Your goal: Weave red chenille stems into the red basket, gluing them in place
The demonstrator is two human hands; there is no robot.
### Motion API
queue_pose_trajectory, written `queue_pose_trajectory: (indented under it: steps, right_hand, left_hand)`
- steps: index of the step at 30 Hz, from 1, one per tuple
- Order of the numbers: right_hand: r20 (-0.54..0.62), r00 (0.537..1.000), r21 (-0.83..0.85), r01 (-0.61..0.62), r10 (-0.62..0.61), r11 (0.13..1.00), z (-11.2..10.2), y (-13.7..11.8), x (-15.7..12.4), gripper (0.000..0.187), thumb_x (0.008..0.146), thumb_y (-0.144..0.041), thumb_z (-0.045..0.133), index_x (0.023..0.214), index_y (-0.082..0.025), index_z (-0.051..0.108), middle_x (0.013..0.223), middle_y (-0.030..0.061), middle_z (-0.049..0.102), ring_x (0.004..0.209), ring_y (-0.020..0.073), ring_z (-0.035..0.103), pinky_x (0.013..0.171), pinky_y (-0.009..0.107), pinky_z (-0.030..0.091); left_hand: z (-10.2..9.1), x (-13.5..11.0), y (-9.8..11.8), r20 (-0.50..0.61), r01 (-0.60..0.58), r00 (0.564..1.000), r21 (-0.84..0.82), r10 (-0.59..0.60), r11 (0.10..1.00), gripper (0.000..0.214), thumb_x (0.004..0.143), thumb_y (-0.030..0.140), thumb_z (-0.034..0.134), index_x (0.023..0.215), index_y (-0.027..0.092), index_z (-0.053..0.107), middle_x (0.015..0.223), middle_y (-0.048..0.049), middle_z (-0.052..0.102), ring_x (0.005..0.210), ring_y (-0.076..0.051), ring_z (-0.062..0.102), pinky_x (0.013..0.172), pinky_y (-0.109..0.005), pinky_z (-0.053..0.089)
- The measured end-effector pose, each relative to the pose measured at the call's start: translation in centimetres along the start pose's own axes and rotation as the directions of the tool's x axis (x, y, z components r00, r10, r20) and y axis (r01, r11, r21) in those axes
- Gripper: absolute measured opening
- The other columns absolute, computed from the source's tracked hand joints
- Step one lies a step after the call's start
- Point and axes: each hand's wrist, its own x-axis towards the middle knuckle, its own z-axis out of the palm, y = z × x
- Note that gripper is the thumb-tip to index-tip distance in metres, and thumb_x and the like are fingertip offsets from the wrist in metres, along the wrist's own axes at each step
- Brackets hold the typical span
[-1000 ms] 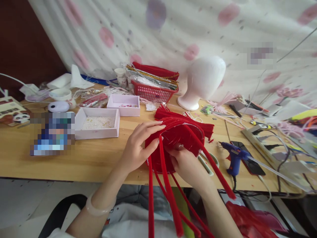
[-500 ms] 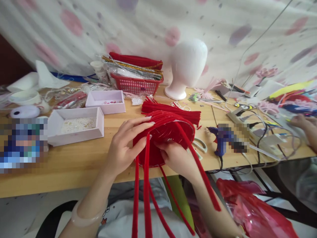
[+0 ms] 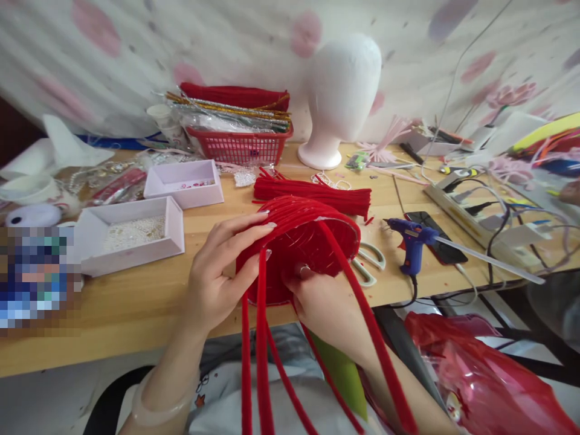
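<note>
A red cap-like piece made of fuzzy pipe cleaners is held up at the table's front edge, its opening tilted toward me. Several long red stems hang from its rim past my lap. My left hand grips the left side, fingers over the outside and thumb by the rim. My right hand reaches into the opening with curled fingers, against the lower rim; its fingertips are partly hidden. Just behind lies a bundle of red pipe cleaners. Scissors show their pale handles at the right of the cap.
A blue glue gun and a phone lie on the right, near a power strip with cables. Behind stand a white foam head and a red basket. Bead boxes sit left. Another person's hand shows far right.
The whole view has shifted slightly. My right hand has turned a little inside the cap, while my left keeps its hold. The other person's hand has mostly left the picture.
</note>
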Motion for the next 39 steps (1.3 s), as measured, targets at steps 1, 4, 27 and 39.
queue_pose_trajectory:
  steps: [1, 4, 27, 39]
  right_hand:
    - [-0.02, 1.0, 0.001, 0.012, -0.012, 1.0, 0.0, 0.1, -0.2, 0.031, 0.082, -0.007, 0.049, 0.101, -0.018, 0.071, 0.087, 0.0087, 0.069, 0.064, 0.0185, 0.061, 0.054, 0.029, 0.035]
    - [-0.138, 0.99, 0.12, 0.05, -0.033, 0.992, 0.1, 0.8, -1.3, 0.032, 0.085, -0.008, 0.048, 0.106, -0.02, 0.07, 0.096, 0.0082, 0.068, 0.072, 0.018, 0.062, 0.06, 0.028, 0.041]
    - [-0.28, 0.959, 0.342, 0.149, -0.05, 0.928, 4.1, 1.6, -3.2, 0.026, 0.097, -0.029, 0.053, 0.11, -0.022, 0.074, 0.093, 0.0068, 0.07, 0.08, 0.0173, 0.067, 0.069, 0.025, 0.05]
    - [-0.239, 0.967, 0.473, 0.195, -0.088, 0.859, 1.5, 1.4, -3.8, 0.036, 0.094, -0.012, 0.047, 0.12, -0.024, 0.069, 0.107, 0.0088, 0.07, 0.096, 0.0182, 0.067, 0.082, 0.029, 0.053]
  left_hand:
    - [0.0, 0.0, 0.0, 0.002, 0.003, 1.0, -0.002, -0.003, 1.0, 0.042, 0.086, 0.006, 0.061, 0.121, 0.028, 0.065, 0.129, -0.0025, 0.063, 0.118, -0.02, 0.059, 0.103, -0.038, 0.048]
    - [0.0, -0.1, 0.0, -0.01, 0.022, 1.0, -0.008, -0.022, 1.0, 0.041, 0.086, 0.006, 0.062, 0.121, 0.027, 0.065, 0.129, -0.003, 0.064, 0.118, -0.02, 0.06, 0.103, -0.039, 0.049]
    - [0.0, -0.7, -0.1, -0.024, 0.034, 0.999, -0.027, -0.035, 0.999, 0.041, 0.087, 0.007, 0.061, 0.121, 0.027, 0.065, 0.129, -0.0036, 0.063, 0.119, -0.02, 0.059, 0.104, -0.038, 0.046]
    - [-0.6, 0.2, -1.2, -0.018, 0.11, 0.994, -0.002, -0.11, 0.994, 0.034, 0.091, 0.021, 0.06, 0.124, 0.026, 0.064, 0.13, -0.0044, 0.065, 0.12, -0.018, 0.06, 0.107, -0.035, 0.047]
